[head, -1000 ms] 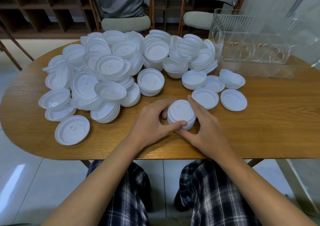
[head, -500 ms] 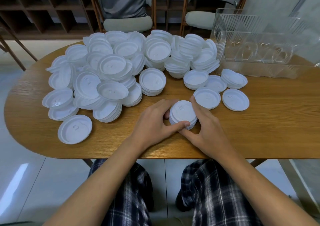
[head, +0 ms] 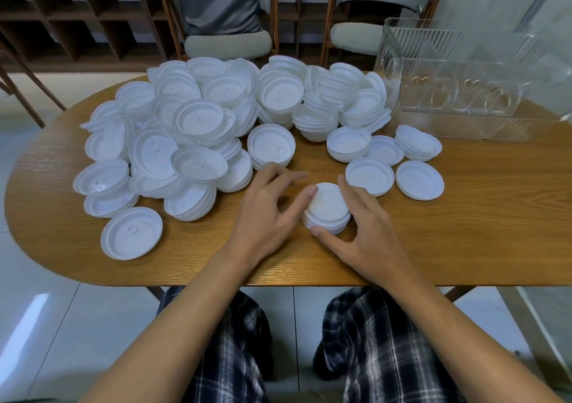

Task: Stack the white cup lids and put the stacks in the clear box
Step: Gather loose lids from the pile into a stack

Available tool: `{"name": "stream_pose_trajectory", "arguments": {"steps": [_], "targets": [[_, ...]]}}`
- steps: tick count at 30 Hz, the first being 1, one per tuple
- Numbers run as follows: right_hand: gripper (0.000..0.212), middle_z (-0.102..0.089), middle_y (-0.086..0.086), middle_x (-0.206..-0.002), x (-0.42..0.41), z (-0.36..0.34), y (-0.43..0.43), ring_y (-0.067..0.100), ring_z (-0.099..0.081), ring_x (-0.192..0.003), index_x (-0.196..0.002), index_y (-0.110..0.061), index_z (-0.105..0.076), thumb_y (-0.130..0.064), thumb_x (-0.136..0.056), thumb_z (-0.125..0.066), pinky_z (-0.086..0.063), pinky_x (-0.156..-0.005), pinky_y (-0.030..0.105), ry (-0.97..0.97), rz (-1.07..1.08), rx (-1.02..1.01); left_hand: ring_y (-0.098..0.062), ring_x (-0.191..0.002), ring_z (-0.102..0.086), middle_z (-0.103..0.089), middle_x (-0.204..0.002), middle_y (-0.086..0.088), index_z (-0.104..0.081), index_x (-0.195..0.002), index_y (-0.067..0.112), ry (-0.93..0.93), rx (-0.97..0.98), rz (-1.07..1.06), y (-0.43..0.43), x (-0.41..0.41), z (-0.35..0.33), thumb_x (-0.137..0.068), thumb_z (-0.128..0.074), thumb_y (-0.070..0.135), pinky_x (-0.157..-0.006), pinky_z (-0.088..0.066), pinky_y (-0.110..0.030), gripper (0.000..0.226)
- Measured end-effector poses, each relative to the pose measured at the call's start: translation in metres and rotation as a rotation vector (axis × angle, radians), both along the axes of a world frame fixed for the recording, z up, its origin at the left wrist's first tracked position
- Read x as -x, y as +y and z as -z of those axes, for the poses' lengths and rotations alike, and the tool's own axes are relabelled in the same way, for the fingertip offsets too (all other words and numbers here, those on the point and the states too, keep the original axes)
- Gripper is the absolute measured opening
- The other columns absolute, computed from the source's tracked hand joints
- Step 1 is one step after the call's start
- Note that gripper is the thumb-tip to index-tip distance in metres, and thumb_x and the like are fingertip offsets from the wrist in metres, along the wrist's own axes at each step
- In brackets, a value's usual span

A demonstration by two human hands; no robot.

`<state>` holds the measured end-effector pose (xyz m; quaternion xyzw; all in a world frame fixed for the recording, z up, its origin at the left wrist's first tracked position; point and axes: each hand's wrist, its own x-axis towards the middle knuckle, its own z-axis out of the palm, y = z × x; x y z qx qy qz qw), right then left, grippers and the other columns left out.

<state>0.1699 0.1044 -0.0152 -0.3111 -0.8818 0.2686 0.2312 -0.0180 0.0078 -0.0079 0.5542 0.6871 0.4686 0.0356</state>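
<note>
A short stack of white cup lids (head: 328,209) stands on the wooden table (head: 464,217) near its front edge. My right hand (head: 368,232) grips the stack from the right, thumb at its front and forefinger along its far side. My left hand (head: 266,214) lies just left of the stack with blurred, spread fingers, and only its thumb touches the stack's edge. A large loose pile of white lids (head: 201,124) covers the table's left and middle. The clear ribbed box (head: 411,46) stands at the back right, and I see no lids in it.
Small lid stacks (head: 348,142) and single lids (head: 419,179) lie between the pile and the box. One lid (head: 131,232) lies alone at the front left. Two chairs (head: 226,40) stand behind the table. My legs in checked trousers are below the table edge.
My left hand has let go of the stack and its fingers have spread, moving left and away. My right hand keeps holding the stack in place.
</note>
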Motion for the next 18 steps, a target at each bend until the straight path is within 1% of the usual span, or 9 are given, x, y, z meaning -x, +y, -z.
{"name": "stream_pose_trajectory", "arguments": {"steps": [2, 4, 5, 7, 10, 12, 13, 16, 18], "targets": [[0.101, -0.046, -0.006, -0.152, 0.000, -0.002, -0.001, 0.007, -0.038, -0.143, -0.166, -0.020, -0.023, -0.060, -0.088, -0.073, -0.036, -0.116, 0.029, 0.006, -0.002, 0.007, -0.016, -0.109, -0.063, -0.059, -0.117, 0.000, -0.072, -0.127, 0.014, 0.087, -0.063, -0.114, 0.003, 0.004, 0.003, -0.100, -0.067, 0.028, -0.090, -0.054, -0.030, 0.031], [0.100, -0.047, -0.010, -0.150, -0.001, -0.004, -0.002, 0.003, -0.037, -0.143, -0.166, -0.026, -0.021, -0.059, -0.087, -0.074, -0.034, -0.114, 0.025, 0.021, -0.007, 0.019, -0.021, -0.118, -0.060, -0.061, -0.126, -0.006, -0.070, -0.130, 0.010, 0.245, -0.066, -0.188, 0.010, 0.006, 0.006, -0.096, -0.068, 0.011, -0.097, -0.052, -0.032, 0.034], [0.100, -0.047, -0.011, -0.150, -0.001, -0.004, -0.002, 0.002, -0.037, -0.142, -0.166, -0.028, -0.021, -0.058, -0.087, -0.075, -0.033, -0.113, 0.024, 0.027, -0.008, 0.025, -0.024, -0.121, -0.059, -0.063, -0.129, -0.009, -0.069, -0.131, 0.008, 0.329, -0.071, -0.199, 0.013, 0.008, 0.007, -0.094, -0.068, 0.005, -0.098, -0.052, -0.035, 0.037], [0.097, -0.047, -0.013, -0.149, -0.001, -0.004, -0.002, 0.000, -0.036, -0.142, -0.165, -0.030, -0.024, -0.058, -0.087, -0.075, -0.032, -0.112, 0.023, 0.032, -0.008, 0.031, -0.029, -0.118, -0.060, -0.066, -0.129, -0.012, -0.071, -0.127, 0.006, 0.452, -0.118, -0.215, 0.020, 0.015, 0.007, -0.089, -0.068, -0.002, -0.095, -0.052, -0.041, 0.038], [0.094, -0.047, -0.013, -0.150, -0.001, -0.002, -0.001, 0.001, -0.036, -0.142, -0.163, -0.030, -0.029, -0.057, -0.087, -0.076, -0.031, -0.113, 0.024, 0.028, -0.015, 0.021, -0.031, -0.112, -0.062, -0.069, -0.127, -0.010, -0.074, -0.119, 0.007, 0.543, -0.164, -0.273, 0.027, 0.026, 0.006, -0.088, -0.067, -0.001, -0.086, -0.049, -0.043, 0.033], [0.091, -0.048, -0.013, -0.149, -0.001, -0.001, 0.000, 0.001, -0.037, -0.142, -0.161, -0.029, -0.033, -0.056, -0.087, -0.077, -0.030, -0.113, 0.021, 0.026, -0.019, 0.006, -0.031, -0.116, -0.062, -0.069, -0.130, -0.009, -0.073, -0.120, 0.008, 0.567, -0.119, -0.316, 0.029, 0.029, 0.008, -0.090, -0.066, 0.002, -0.088, -0.044, -0.041, 0.032], [0.089, -0.048, -0.013, -0.149, -0.001, 0.000, 0.001, 0.001, -0.037, -0.142, -0.160, -0.028, -0.035, -0.056, -0.087, -0.077, -0.029, -0.113, 0.018, 0.026, -0.023, 0.000, -0.031, -0.115, -0.064, -0.070, -0.127, -0.008, -0.072, -0.121, 0.009, 0.564, -0.095, -0.330, 0.030, 0.030, 0.010, -0.090, -0.067, 0.002, -0.090, -0.042, -0.041, 0.032], [0.087, -0.049, -0.013, -0.148, -0.001, 0.001, 0.002, 0.002, -0.039, -0.141, -0.159, -0.026, -0.038, -0.057, -0.087, -0.076, -0.025, -0.110, 0.009, 0.024, -0.033, -0.014, -0.029, -0.103, -0.071, -0.076, -0.106, -0.003, -0.075, -0.116, 0.012, 0.530, -0.078, -0.340, 0.029, 0.030, 0.014, -0.090, -0.071, 0.001, -0.087, -0.041, -0.040, 0.028], [0.086, -0.048, -0.013, -0.149, 0.000, 0.001, 0.002, 0.002, -0.038, -0.141, -0.158, -0.025, -0.039, -0.056, -0.087, -0.076, -0.023, -0.109, 0.006, 0.025, -0.035, -0.015, -0.027, -0.099, -0.072, -0.077, -0.101, -0.002, -0.076, -0.114, 0.013, 0.529, -0.101, -0.336, 0.028, 0.029, 0.015, -0.093, -0.070, 0.002, -0.088, -0.042, -0.041, 0.024]]}}
